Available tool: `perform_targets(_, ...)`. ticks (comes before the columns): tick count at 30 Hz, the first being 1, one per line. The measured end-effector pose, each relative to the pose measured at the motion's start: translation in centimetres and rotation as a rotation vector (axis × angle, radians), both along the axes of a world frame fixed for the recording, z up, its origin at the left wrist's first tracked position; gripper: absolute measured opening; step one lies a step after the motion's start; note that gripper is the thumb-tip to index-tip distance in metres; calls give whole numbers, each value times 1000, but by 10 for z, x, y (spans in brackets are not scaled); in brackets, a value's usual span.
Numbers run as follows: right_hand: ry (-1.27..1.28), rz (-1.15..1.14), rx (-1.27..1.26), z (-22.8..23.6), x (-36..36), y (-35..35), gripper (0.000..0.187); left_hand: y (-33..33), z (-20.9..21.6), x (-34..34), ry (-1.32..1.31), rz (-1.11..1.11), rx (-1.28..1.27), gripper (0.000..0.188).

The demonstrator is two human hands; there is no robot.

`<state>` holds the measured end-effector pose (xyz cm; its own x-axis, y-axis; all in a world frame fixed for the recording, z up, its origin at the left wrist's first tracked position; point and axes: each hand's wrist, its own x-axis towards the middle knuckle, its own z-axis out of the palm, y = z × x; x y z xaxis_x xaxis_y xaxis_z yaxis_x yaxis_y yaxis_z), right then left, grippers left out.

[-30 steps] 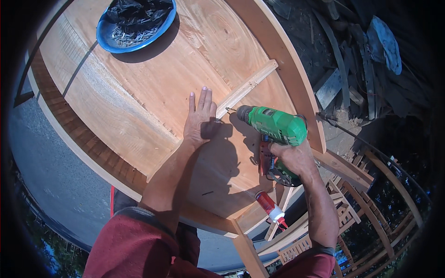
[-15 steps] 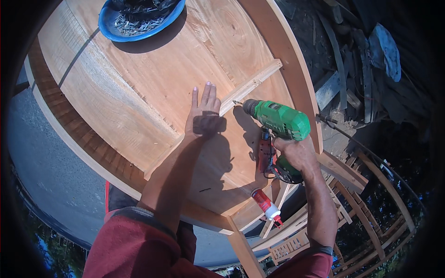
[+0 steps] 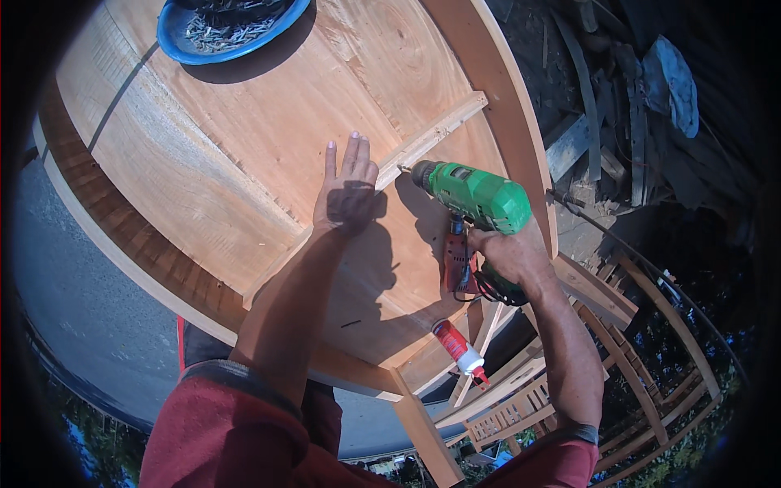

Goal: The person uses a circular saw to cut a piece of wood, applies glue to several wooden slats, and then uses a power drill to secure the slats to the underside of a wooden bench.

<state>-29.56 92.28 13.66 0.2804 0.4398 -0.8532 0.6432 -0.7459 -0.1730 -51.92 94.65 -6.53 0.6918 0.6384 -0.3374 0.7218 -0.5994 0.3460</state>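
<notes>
My right hand is closed round the handle of a green power drill. The drill's bit points left and meets, or nearly meets, the side of a pale wooden batten that crosses the underside-like wooden panel. My left hand lies flat over the batten just left of the bit, its fingers stretched out and pointing away from me. Below the green drill, a second, red power tool sits on the panel, partly hidden by my right hand and a dark cord.
A blue bowl of screws stands on the panel at the far left. Near the front lies a red and white glue bottle. A curved wooden rim borders the panel. Wood scraps lie at right, with slatted wooden furniture nearer.
The whole scene has shifted slightly left and up in view. My right hand keeps the drill at the batten, and my left hand stays flat on it.
</notes>
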Motion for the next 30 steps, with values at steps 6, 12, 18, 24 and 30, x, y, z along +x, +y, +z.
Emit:
perform_targets(6,-52,195,60,-2,-6,4,27,-1,-2,-1,-37,17,-12,43)
perform_targets(12,-89,237,102,-10,-5,0,28,-2,-3,0,-40,2,63,39)
perform_targets(18,-56,200,106,-19,-1,-2,30,1,6,3,73,-23,-29,38)
perform_targets(24,3,177,60,-14,3,10,31,1,5,0,-9,0,-31,37)
perform_targets(30,34,162,53,-11,6,4,36,2,3,-1,5,-22,32,39)
